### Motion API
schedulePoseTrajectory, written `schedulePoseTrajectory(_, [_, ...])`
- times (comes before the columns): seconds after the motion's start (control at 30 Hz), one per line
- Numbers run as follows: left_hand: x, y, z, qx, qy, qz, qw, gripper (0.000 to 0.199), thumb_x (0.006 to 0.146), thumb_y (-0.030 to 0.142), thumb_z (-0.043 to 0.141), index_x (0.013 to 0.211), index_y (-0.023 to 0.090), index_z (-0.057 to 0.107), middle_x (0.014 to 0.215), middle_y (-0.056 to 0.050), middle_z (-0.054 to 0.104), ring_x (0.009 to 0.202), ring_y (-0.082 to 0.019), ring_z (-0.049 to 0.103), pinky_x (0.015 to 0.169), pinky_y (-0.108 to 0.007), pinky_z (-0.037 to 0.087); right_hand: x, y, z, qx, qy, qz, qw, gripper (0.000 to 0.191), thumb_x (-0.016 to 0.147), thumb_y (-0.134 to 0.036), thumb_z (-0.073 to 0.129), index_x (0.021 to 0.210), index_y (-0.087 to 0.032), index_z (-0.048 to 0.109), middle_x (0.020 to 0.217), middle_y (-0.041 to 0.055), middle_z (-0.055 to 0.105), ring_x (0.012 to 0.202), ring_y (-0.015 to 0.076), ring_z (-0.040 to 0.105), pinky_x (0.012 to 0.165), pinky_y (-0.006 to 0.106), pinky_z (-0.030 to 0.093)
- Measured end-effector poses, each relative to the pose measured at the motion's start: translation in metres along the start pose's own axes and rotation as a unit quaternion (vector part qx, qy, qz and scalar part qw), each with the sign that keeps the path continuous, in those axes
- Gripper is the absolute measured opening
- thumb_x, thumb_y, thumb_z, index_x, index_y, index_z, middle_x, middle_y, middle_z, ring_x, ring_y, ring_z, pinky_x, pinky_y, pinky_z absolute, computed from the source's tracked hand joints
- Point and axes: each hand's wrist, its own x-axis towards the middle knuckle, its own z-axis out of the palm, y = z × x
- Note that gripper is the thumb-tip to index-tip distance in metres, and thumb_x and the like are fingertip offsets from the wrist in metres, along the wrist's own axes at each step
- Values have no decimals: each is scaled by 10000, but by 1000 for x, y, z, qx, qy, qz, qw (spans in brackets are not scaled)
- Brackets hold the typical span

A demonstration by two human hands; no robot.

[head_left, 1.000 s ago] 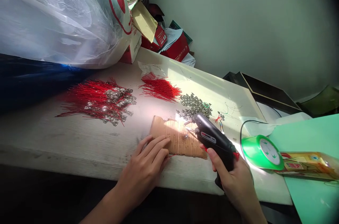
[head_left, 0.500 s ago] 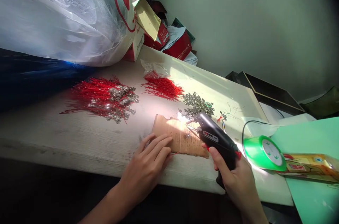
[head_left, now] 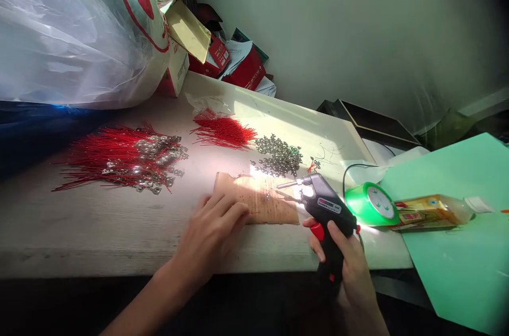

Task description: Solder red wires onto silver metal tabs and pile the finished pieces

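Okay, clock read from the cardboard [head_left: 274, 209] on the worktable [head_left: 111, 235], right in front of you. Your right hand [head_left: 350, 259], at four, is clamped round the soldering gun [head_left: 328, 201], fingers beside the red trigger [head_left: 317, 231]; its two prongs [head_left: 290, 184] aim toward nine over the cardboard, contact unclear. Your left hand [head_left: 214, 222], at eight, is blurry, fingers bent and bunched over the cardboard's left side; a thin red wire [head_left: 255, 212] shows by its fingertips, can't tell if pinched. Loose metal pieces [head_left: 280, 156] heaped at one; red wires [head_left: 226, 132] at eleven; wires with metal ends [head_left: 127, 158] piled between nine and ten. Green tape roll [head_left: 368, 203] at three, bottle [head_left: 433, 212] past it. Big plastic bag [head_left: 75, 34] at ten.
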Motion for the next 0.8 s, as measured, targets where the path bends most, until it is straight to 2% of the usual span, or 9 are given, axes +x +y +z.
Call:
schedulePoseTrajectory(0.1, [14, -6, 3, 53, -38, 14, 998, 168, 1065, 233, 499, 962, 210, 629, 957, -22, 642, 920, -207, 530, 830, -369, 321, -1, 12, -7, -2, -18, 5, 1000, 400, 933, -562, 587, 912, -178, 694, 495, -17, 458, 486, 131, 351, 512, 285, 234])
schedulePoseTrajectory(0.17, [22, -10, 6, 73, -51, 16, 996, 190, 1070, 237, 479, 958, 201, 628, 969, -31, 635, 923, -210, 520, 824, -368, 313, -1, 19, -10, -13, -14, 17, 1000, 425, 929, -586, 571, 890, -180, 691, 462, -25, 415, 474, 136, 327, 511, 290, 229])
schedulePoseTrajectory(0.37, [33, -13, 15, 71, -47, 8, 996, 257, 1082, 269, 449, 940, 203, 653, 923, -29, 648, 897, -203, 509, 829, -369, 292, -10, 25, -6, -31, 20, 10, 999, 383, 952, -536, 582, 1004, -178, 709, 553, 0, 501, 551, 160, 416, 535, 296, 284])
schedulePoseTrajectory(0.5, [36, -11, 18, 67, -28, 19, 997, 247, 1080, 272, 464, 958, 213, 671, 925, -16, 675, 860, -194, 509, 829, -377, 279, -13, 25, -3, -47, 30, 29, 998, 396, 953, -542, 583, 1022, -177, 719, 545, 7, 511, 545, 167, 421, 503, 292, 235])
schedulePoseTrajectory(0.8, [39, -14, 19, 37, -44, -12, 998, 202, 1060, 248, 504, 940, 209, 661, 922, -10, 693, 874, -190, 548, 797, -371, 268, -14, 30, -4, -91, 47, 4, 995, 412, 954, -570, 569, 1008, -197, 736, 530, 7, 515, 525, 157, 447, 511, 300, 291])
